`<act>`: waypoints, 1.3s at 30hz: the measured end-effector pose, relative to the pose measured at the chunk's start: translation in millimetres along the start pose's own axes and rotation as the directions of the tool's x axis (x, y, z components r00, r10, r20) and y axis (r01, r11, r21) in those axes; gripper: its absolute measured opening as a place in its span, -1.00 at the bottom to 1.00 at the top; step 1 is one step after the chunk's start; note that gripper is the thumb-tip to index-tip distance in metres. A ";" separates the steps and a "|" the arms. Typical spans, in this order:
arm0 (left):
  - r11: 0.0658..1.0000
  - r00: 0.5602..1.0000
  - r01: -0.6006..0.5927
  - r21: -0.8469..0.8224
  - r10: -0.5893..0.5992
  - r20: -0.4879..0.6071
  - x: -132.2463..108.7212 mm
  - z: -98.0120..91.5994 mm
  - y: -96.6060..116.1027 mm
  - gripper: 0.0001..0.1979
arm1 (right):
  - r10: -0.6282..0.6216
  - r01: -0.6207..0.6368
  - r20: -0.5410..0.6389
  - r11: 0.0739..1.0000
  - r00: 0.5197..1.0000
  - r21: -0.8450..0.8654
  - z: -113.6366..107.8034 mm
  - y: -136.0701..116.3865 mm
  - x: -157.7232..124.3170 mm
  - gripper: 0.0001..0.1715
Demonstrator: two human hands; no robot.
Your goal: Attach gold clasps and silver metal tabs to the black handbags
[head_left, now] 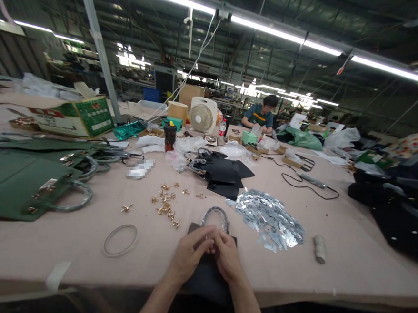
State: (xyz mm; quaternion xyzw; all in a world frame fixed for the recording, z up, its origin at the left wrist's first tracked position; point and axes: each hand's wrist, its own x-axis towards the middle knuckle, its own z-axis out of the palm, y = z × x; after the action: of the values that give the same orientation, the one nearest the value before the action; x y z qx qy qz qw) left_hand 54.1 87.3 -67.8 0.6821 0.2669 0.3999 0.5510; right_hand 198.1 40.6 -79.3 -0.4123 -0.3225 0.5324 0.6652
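A black handbag piece (206, 280) lies at the table's front edge, its arched handle (215, 212) wrapped in clear plastic. Over its top edge, my left hand (189, 254) and my right hand (227, 256) meet with fingertips pinched together. Between the fingertips shows a bit of a small gold-coloured metal fitting (210, 236), mostly hidden by the fingers. Beyond my left hand, several loose gold-coloured fittings (166, 207) are scattered on the cloth. To the right of my right hand spreads a heap of flat silver metal plates (270, 216).
Green handbags (21, 181) lie at the left, black bag pieces (220, 172) ahead. A beige ring (121, 240) rests front left, a short grey cylinder (319, 249) front right. A corded tool (313, 181), fan (203, 116) and dark cup (170, 136) stand farther back. Another person (261, 114) sits beyond.
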 end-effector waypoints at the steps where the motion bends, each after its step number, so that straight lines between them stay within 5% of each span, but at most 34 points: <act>1: 1.000 1.000 -0.003 0.002 0.003 0.016 0.6 2.4 -0.4 -0.57 | 0.030 -0.030 0.008 0.999 1.000 0.035 -0.3 -1.9 -0.4 -0.59; 6: 0.998 0.994 0.026 -0.058 -0.020 0.104 0.3 3.2 -0.5 -0.52 | 0.183 -0.187 0.040 0.974 0.982 0.130 -6.8 -7.3 0.0 -0.57; 13: 1.000 0.999 0.028 -0.005 -0.028 -0.045 -1.5 4.0 3.6 -0.67 | 0.226 -0.236 0.072 0.953 0.971 0.189 -5.0 -5.1 5.3 -0.36; 16: 0.999 0.989 0.032 -0.012 -0.033 -0.144 -1.7 5.0 0.7 -0.70 | 0.115 -0.119 0.033 0.978 0.993 0.172 -3.8 -2.6 2.4 -0.35; 20: 0.998 0.968 0.034 -0.044 -0.044 -0.248 -1.0 5.0 -6.5 -0.69 | -0.119 0.113 -0.081 0.991 0.990 -0.075 -8.6 -1.0 -6.1 -0.56; 26: 1.000 0.985 -0.007 -0.012 0.004 -0.170 -4.0 5.8 -8.2 -0.73 | -0.191 0.187 0.012 0.944 0.982 -0.273 1.4 -18.6 -13.3 -0.71; 30: 0.999 0.996 -0.034 0.008 0.035 -0.082 -6.5 4.3 -5.7 -0.69 | -0.219 0.190 -0.048 0.921 0.975 -0.340 7.4 -24.1 -12.3 -0.73; 35: 1.000 0.988 0.019 0.005 -0.018 -0.151 -4.4 1.7 -7.7 -0.64 | -0.257 0.186 -0.152 0.909 0.954 -0.374 4.8 -16.6 -11.9 -0.78; 39: 0.999 0.983 0.033 0.033 -0.026 -0.183 -3.2 0.7 -7.8 -0.61 | -0.303 0.226 -0.118 0.873 0.946 -0.431 5.5 -17.0 -13.6 -0.82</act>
State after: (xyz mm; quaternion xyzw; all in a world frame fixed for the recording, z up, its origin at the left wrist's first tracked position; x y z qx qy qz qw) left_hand 53.6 86.3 -76.2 0.6483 0.3332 0.4476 0.5180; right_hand 197.7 27.0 -61.5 -0.5419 -0.4190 0.3161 0.6564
